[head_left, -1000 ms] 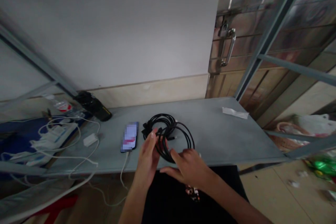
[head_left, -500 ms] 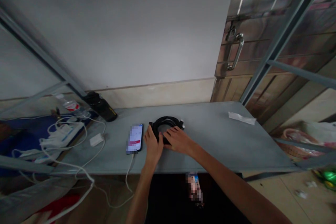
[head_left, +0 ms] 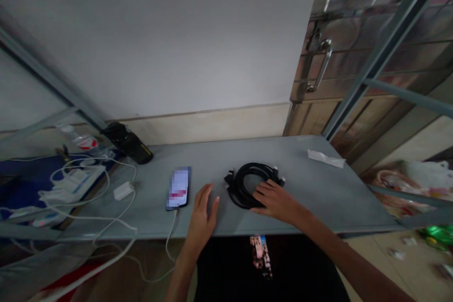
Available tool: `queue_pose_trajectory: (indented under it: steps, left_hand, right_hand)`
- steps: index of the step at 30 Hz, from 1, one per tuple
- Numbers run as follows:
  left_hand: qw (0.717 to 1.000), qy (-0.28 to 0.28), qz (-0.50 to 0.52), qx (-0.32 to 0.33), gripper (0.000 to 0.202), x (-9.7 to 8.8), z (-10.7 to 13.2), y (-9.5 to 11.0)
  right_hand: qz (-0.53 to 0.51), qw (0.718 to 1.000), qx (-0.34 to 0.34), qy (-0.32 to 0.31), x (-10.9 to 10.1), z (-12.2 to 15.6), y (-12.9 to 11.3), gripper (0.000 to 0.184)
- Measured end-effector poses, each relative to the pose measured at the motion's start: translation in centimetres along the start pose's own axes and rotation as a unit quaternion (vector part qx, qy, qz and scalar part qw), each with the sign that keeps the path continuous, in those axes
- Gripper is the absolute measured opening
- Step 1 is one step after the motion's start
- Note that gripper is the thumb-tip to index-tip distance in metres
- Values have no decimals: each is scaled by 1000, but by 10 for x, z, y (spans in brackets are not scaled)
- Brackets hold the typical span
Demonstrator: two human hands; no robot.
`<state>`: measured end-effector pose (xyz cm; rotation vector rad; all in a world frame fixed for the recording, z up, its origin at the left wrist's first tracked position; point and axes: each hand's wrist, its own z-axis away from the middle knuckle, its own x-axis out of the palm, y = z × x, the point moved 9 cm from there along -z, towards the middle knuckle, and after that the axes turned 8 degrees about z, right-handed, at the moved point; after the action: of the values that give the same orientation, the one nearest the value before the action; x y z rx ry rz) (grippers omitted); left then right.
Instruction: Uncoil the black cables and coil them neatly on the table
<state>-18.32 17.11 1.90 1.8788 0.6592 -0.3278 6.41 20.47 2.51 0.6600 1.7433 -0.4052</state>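
Note:
A black cable (head_left: 239, 191), wound into a round coil with plug ends at its left and right, lies flat on the grey table (head_left: 297, 151). My right hand (head_left: 274, 201) grips the coil's lower right side, fingers curled over the strands and thumb at the near edge. To the left of the coil, my left hand (head_left: 201, 217) is apart from it, open with nothing in it, thumb and fingers spread. The phone (head_left: 179, 188), its screen lit, rests left of that hand with a white charging cord (head_left: 171, 233) plugged in.
At the left are a black bottle (head_left: 132, 144), a clear plastic bottle (head_left: 87, 141), a white power strip (head_left: 76, 184) with tangled cords and a white adapter (head_left: 123, 190). A white paper strip (head_left: 325, 158) lies at the right. Metal frame posts (head_left: 375, 56) stand at both sides.
The coiled cable has moved right across the table with my right hand on it. My left hand has let go of the coil and opened, left of it.

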Motion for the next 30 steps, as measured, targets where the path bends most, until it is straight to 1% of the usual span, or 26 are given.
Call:
queue_pose_trajectory:
  steps: [1,3,5,7,8,9,12,13,14,16,19,22,25,30]
  left_hand:
    - [1000,6,-10,5,48,-2,2,-2]
    - [1000,12,-15,15,44,-1,4,-2]
    - [999,18,-20,25,40,2,4,-1]
    - [998,33,-32,34,39,3,3,2]
    - [998,44,-38,39,38,2,3,3]
    - [997,54,-41,44,37,0,3,4]
    - [995,66,-46,57,33,-3,2,5]
    - [995,64,-47,60,32,-3,2,5]
    - [995,61,-48,61,32,-3,1,5]
    - [995,56,-49,63,31,-2,0,6]
    - [995,48,-56,64,31,-1,-2,9]
    - [994,40,-68,70,30,1,-3,9]
    - [991,35,-91,91,32,3,-3,10]
    - [982,39,-138,120,34,5,0,14]
  right_hand:
    - [12,1000,7,3,-6,20,11,32]
    - [43,998,41,-1,-14,57,37,25]
    - [76,994,83,-11,-19,89,61,22]
    - [94,987,127,-3,-22,116,79,22]
    - [96,984,152,11,-23,127,85,29]
    - [93,978,183,29,-25,138,91,43]
    - [72,951,286,89,-26,165,103,98]
    - [62,942,313,102,-26,171,106,108]
    - [50,936,332,110,-25,175,107,113]
    - [21,933,341,110,-22,178,108,112]
    - [-23,940,328,92,-20,176,110,101]
    - [-62,939,327,90,-21,176,113,85]
    - [-88,932,333,118,-24,177,114,76]
    - [-116,919,333,174,-29,185,114,79]
